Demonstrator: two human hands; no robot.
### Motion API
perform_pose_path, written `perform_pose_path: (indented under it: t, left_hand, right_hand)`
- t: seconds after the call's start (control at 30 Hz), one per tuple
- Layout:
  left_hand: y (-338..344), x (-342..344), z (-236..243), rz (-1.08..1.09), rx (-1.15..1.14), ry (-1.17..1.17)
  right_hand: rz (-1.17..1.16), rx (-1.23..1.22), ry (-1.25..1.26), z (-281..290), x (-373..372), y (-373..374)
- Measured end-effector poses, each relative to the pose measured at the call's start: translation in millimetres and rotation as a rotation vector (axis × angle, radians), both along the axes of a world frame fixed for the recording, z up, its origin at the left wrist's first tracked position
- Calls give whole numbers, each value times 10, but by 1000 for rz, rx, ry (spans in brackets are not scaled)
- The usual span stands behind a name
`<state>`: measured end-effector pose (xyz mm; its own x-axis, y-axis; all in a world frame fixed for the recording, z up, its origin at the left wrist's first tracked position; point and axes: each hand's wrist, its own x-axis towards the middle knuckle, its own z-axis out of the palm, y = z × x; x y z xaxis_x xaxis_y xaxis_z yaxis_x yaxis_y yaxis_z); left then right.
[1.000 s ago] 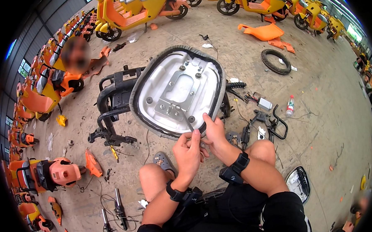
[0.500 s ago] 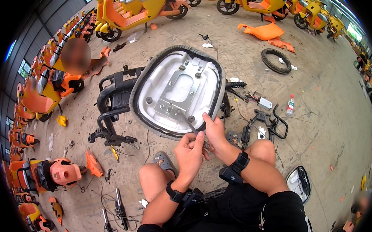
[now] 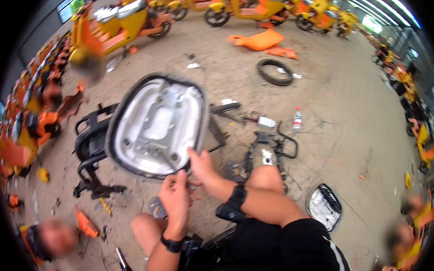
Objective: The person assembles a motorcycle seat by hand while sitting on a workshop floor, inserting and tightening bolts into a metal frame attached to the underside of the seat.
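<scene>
Just above the knees, bare hands close together at the near rim of the upturned scooter seat (image 3: 157, 125): left hand (image 3: 175, 196) pinched on a slim metal tool (image 3: 169, 160), right hand (image 3: 203, 169) clamped on the rim, thumb inside, most fingers hidden. Compared with half a second ago, a leftward shift of nearly all things, probably from a turn of the head; same arrangement of seat, hands and tool, so seemingly no new step in the work. Over the black edging, tool end directed toward the metal plate (image 3: 146, 146); exact contact too blurred to tell. Behind and left, black scooter frame (image 3: 93, 144), giving little room on that side. To the right, second seat base (image 3: 325, 208); farther, plastic bottle (image 3: 297, 120) and the widest stretch of concrete floor (image 3: 355, 83). Beyond, tyre (image 3: 277, 82), orange body panel (image 3: 260, 40), parked yellow scooters (image 3: 251, 9).
</scene>
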<state>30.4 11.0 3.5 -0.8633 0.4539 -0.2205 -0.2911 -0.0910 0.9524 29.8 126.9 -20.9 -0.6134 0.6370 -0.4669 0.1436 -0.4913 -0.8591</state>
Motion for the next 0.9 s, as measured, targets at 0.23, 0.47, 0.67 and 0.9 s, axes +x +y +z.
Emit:
perform_pose_path:
  t: [0.23,0.47,0.67,0.9]
  left_hand:
    - [27,-2,67,-31,9,-74]
    - [-76,7,158,-33,42,-137]
    - [-195,-19,171,-102,111,-224]
    - [-225,21,160,-192,186,-300]
  right_hand:
    - [-8,153,61,-348,-43,143]
    - [-15,83,151,-283,-76,59]
    - [-37,135,124,-238,-70,49]
    - [-45,95,173,-263,-101,39]
